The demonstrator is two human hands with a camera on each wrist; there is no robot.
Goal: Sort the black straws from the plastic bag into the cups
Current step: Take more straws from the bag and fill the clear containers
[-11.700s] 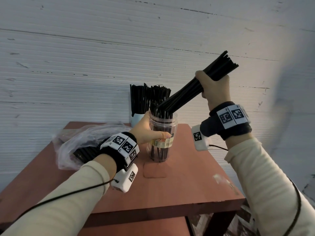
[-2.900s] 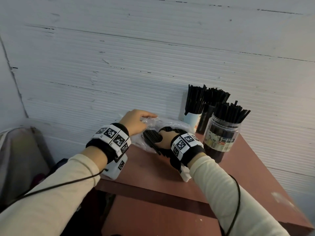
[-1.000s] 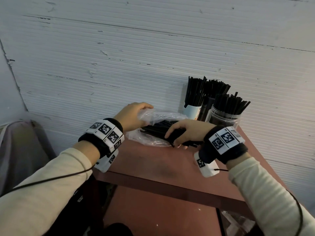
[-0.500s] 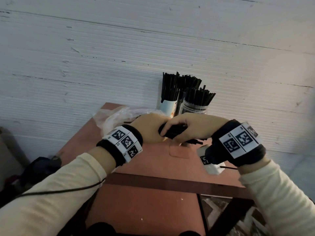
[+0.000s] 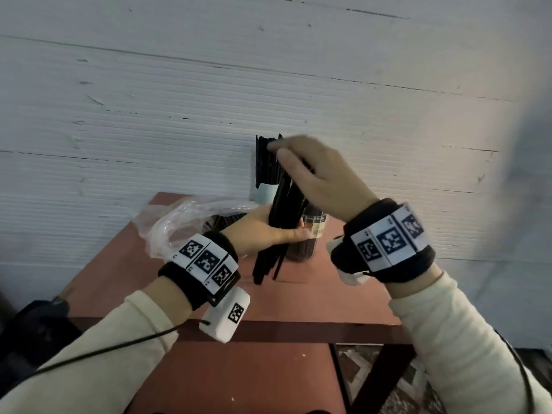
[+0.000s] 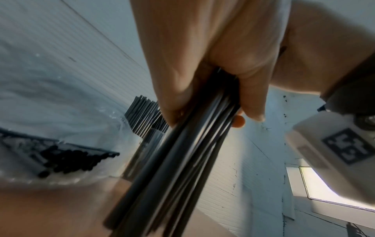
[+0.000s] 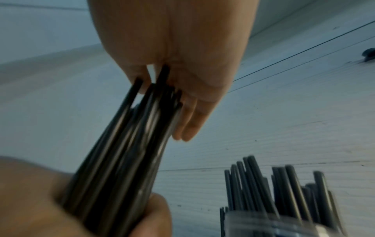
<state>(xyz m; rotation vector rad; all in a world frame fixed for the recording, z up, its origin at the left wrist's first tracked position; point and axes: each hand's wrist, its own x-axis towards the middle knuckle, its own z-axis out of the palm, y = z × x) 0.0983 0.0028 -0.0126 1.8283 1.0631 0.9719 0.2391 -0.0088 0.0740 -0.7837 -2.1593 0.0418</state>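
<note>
My left hand (image 5: 263,231) grips a bundle of black straws (image 5: 283,204) around its middle and holds it upright, the lower ends at the red table (image 5: 343,294). My right hand (image 5: 313,177) is above the bundle, fingers straight, its palm (image 7: 172,48) against the top ends of the bundle of straws (image 7: 125,152). The left wrist view shows my fingers (image 6: 202,64) curled round the bundle (image 6: 172,168). Just behind it stands a clear cup (image 5: 313,234) holding straws (image 7: 274,184). A white cup (image 5: 264,194) full of straws stands at the wall. The plastic bag (image 5: 179,222) lies to the left.
More black straws (image 6: 71,160) lie inside the bag. A white ribbed wall (image 5: 179,115) runs close behind the cups. The table's front edge (image 5: 298,330) is near my wrists. A dark object (image 5: 35,324) sits low on the left beside the table.
The bundle, held level between both hands half a second ago, now stands upright in my left hand. My right hand has released it and moved flat onto its top ends.
</note>
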